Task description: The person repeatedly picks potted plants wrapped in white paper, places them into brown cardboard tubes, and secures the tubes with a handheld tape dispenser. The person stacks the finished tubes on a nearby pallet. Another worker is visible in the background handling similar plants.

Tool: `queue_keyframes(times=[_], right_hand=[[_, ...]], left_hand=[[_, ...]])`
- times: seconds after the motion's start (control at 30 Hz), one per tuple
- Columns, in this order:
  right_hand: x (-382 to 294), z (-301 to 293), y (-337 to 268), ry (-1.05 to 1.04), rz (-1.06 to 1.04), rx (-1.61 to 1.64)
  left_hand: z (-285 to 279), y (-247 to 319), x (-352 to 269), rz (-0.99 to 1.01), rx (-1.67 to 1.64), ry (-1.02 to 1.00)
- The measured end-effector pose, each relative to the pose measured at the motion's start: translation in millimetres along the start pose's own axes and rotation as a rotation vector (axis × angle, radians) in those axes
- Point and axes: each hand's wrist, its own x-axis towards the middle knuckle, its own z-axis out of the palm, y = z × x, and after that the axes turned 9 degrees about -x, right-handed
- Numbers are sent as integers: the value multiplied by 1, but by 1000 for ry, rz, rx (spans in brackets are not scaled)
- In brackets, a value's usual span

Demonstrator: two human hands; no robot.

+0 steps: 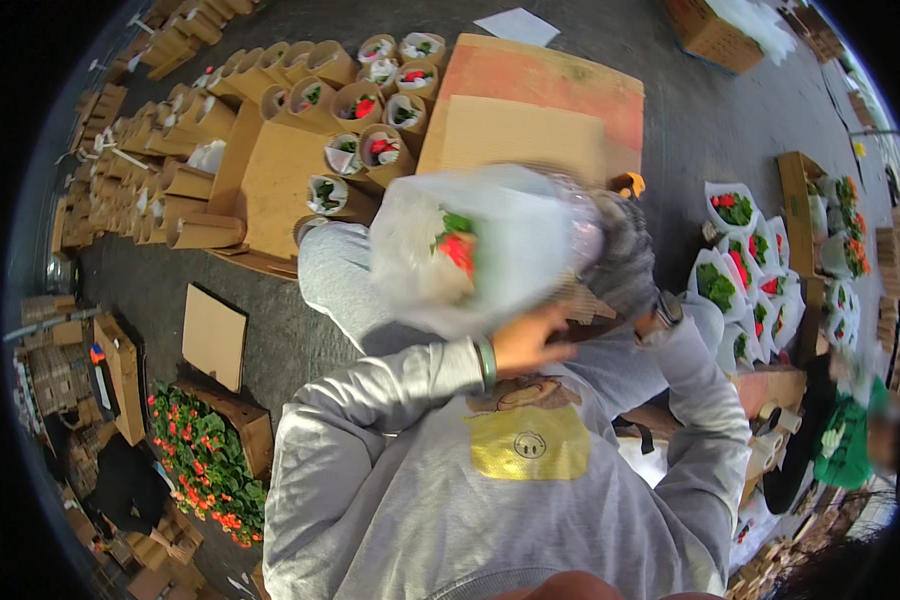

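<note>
A potted plant in a translucent white sleeve (495,247), with red flowers and green leaves, lies sideways above my lap, blurred. My right hand (621,251), in a dark grey knitted glove, is closed around its base end. My left hand (531,343) is bare, with a green bangle at the wrist; its fingers are apart just below the sleeve's near edge. Beyond the plant, a brown corrugated cardboard sheet (521,135) rests on a larger red and tan board (544,64). An orange-handled tool (628,184), perhaps a tape dispenser, shows beside the gloved hand.
Cardboard tubes (360,105) holding wrapped plants stand in an open carton (281,176) at the left. More sleeved plants (750,274) stand at the right. A crate of red-flowered plants (210,465) is at lower left. Two people (131,484) work at the sides, one in green (847,442).
</note>
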Motion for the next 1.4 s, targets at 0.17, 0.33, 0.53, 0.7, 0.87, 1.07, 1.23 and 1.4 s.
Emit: queue_keyframes(times=[0.17,0.33,0.53,0.7,0.87,1.07,1.23,1.4], right_hand=[[-17,11,9,-185,-44,-326],[-86,-3,1,-49,544,46],[-158,20,-41,-321,1037,199],[-132,7,-61,-305,1037,39],[-98,-18,-54,-168,1395,629],[-87,23,-50,-15,1571,987],[-85,58,-63,33,1362,862],[-79,29,-53,20,639,250]], left_hand=[[-18,6,53,258,697,385],[-77,-12,82,42,1004,298],[-68,-11,89,125,990,272],[-54,-15,94,169,1069,255],[-77,-20,101,90,877,209],[-108,4,106,33,821,185],[-120,5,107,-138,577,212],[-124,-11,123,-31,666,126]])
